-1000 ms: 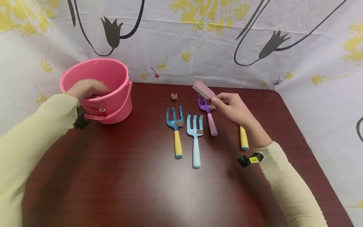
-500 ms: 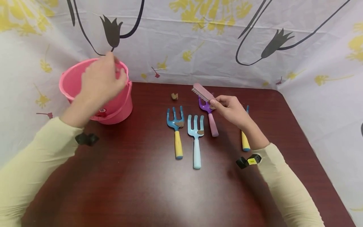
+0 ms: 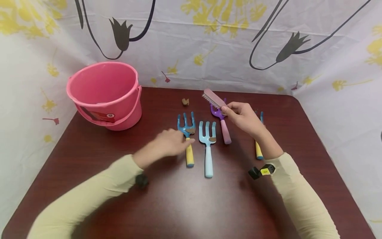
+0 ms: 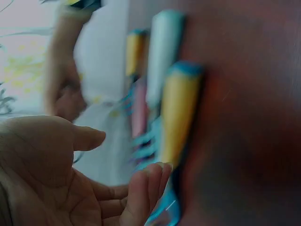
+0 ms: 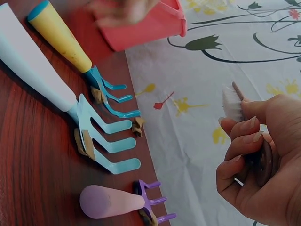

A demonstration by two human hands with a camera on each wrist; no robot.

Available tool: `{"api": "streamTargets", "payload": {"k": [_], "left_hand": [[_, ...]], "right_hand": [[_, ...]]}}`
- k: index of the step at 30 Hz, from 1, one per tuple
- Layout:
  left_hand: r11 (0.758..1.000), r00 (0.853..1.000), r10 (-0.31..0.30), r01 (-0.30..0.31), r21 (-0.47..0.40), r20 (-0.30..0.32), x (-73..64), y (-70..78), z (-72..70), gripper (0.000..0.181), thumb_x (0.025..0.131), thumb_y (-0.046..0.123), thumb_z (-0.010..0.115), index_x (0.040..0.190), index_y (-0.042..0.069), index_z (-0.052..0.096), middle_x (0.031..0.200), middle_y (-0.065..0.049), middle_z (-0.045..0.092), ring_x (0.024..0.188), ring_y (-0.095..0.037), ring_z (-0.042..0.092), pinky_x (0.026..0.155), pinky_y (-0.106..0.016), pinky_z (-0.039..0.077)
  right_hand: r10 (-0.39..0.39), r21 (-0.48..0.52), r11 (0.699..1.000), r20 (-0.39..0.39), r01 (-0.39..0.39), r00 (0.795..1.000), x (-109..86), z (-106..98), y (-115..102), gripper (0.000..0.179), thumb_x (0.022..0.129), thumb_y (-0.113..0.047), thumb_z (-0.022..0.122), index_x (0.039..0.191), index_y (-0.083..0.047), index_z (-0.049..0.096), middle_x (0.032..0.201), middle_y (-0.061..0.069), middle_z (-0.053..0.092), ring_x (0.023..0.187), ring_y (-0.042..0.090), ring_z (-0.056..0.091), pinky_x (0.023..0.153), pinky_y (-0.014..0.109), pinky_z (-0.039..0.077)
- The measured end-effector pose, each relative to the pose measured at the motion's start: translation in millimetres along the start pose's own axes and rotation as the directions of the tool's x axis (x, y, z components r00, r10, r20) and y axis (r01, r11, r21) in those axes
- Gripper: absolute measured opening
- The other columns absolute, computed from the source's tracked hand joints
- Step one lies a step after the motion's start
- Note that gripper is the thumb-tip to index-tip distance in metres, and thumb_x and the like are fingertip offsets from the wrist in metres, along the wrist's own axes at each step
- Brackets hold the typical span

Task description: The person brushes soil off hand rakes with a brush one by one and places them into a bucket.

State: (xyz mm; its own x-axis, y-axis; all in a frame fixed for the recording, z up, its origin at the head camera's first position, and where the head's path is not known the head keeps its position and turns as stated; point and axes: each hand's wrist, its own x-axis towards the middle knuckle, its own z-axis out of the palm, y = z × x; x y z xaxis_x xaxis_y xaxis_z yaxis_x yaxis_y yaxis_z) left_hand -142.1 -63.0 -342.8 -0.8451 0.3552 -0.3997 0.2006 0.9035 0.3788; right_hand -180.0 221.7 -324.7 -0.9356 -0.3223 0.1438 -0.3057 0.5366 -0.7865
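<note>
My right hand [image 3: 243, 116] grips a pink brush [image 3: 215, 98] with white bristles [image 5: 231, 104], held up above a purple fork with a pink handle [image 3: 225, 132]. My left hand [image 3: 167, 143] is over the table by the dark blue hand fork with a yellow handle [image 3: 189, 154]. In the left wrist view its thumb [image 4: 89, 139] stands apart from the bent fingers, and nothing lies in the palm. Whether the fingertips touch that fork cannot be told. Beside it lies a light blue fork [image 3: 208, 161]. Brown lumps cling to these forks.
A pink bucket [image 3: 125, 116] stands at the back left of the dark red table [image 3: 167, 205]. A small brown lump [image 3: 185, 102] lies near the back edge. Partly behind my right arm lies another yellow-handled tool [image 3: 258, 151]. A patterned white sheet [image 3: 167, 43] hangs behind.
My left hand has come up out of the pink bucket and moved right and down to the yellow-handled fork. The right hand and the brush have barely moved.
</note>
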Motion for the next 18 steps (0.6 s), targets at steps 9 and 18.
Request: {"api": "streamTargets", "payload": {"k": [9,18], "left_hand": [[0.995,0.995,-0.097,0.097,0.031,0.003,31.2,19.9,46.6,0.065,0.095,0.069,0.051,0.092,0.006,0.068,0.076,-0.007,0.06,0.057,-0.019,0.061,0.054,-0.034,0.049],[0.884,0.991,-0.136,0.111,-0.455,-0.022,32.8,-6.2,48.2,0.06,0.1,0.025,0.057,0.139,-0.011,0.03,0.08,-0.013,0.061,0.057,-0.02,0.064,0.053,-0.031,0.056]], "right_hand": [[0.024,0.025,0.999,-0.005,-0.024,1.0,-3.2,4.7,2.1,0.031,0.105,-0.034,0.058,0.103,-0.004,0.068,0.061,0.005,0.043,0.05,0.013,0.032,0.044,0.029,0.024],[0.011,0.033,0.999,0.01,-0.011,1.0,-7.6,2.7,1.4,0.031,0.106,-0.033,0.057,0.104,-0.004,0.067,0.061,0.006,0.041,0.05,0.015,0.032,0.044,0.03,0.025]]}}
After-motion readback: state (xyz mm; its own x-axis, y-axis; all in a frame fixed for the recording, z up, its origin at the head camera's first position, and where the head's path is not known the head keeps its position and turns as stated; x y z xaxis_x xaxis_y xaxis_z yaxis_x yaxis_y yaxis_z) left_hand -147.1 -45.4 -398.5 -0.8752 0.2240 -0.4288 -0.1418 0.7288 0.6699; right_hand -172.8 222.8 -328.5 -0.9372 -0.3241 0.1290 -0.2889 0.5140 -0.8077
